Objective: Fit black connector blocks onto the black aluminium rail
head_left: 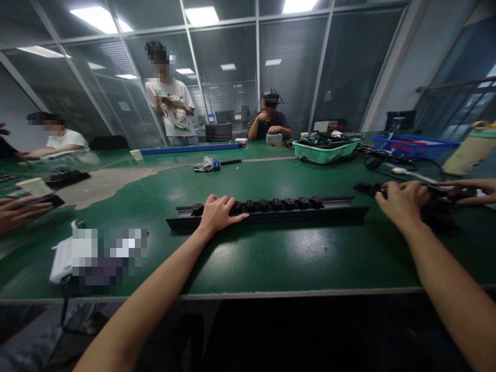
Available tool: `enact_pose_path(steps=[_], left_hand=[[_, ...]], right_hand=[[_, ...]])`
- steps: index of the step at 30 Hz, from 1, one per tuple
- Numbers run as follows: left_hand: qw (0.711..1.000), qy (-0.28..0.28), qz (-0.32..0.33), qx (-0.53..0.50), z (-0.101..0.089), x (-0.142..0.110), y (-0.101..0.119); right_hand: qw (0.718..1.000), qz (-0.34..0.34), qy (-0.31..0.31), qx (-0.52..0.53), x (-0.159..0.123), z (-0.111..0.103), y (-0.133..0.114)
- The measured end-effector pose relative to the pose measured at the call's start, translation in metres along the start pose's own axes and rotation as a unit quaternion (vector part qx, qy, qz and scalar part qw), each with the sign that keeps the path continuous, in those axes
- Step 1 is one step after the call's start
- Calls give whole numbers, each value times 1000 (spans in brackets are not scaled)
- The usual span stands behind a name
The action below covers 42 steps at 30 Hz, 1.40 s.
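Observation:
A long black channel rail (267, 217) lies across the table, with a row of several round black parts (276, 204) seated along it. My left hand (218, 213) grips the rail left of its middle, fingers bent over the far side and thumb stretched along the near wall. It covers part of the row. To the right, my right hand (403, 202) reaches into a pile of dark pieces (437, 214), its fingers curled down. Whatever lies under those fingertips is hidden.
Another person's hand (470, 190) is at the pile's right side; another's hand (23, 211) is at far left. A white device (64, 258) lies front left. Behind are a glove (207, 164), a green basket (325, 153), a blue tray (418, 150) and a bottle (468, 152).

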<state>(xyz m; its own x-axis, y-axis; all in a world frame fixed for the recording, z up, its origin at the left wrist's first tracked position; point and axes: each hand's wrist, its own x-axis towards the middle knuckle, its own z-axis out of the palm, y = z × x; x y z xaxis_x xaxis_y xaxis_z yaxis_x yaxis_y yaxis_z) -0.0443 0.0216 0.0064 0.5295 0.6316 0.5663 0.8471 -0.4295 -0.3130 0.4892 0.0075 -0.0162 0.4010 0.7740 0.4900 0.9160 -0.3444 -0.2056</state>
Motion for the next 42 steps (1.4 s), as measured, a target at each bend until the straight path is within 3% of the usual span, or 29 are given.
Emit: enact_pose_path(steps=[3, 6, 10, 19, 42], left_hand=[[1000, -1, 0, 1, -1, 0, 0], [1000, -3, 0, 6, -1, 0, 1], [1000, 0, 3, 11, -1, 1, 1], [1000, 0, -1, 12, 1, 0, 1], [1000, 3, -2, -1, -1, 0, 1]], right_hand=[[987, -132, 28, 91, -15, -7, -41], [945, -265, -16, 191, -34, -11, -79], [906, -341, -80, 236, -53, -9, -103], [919, -305, -29, 249, -50, 9, -109], [944, -228, -4, 239, -51, 12, -123]])
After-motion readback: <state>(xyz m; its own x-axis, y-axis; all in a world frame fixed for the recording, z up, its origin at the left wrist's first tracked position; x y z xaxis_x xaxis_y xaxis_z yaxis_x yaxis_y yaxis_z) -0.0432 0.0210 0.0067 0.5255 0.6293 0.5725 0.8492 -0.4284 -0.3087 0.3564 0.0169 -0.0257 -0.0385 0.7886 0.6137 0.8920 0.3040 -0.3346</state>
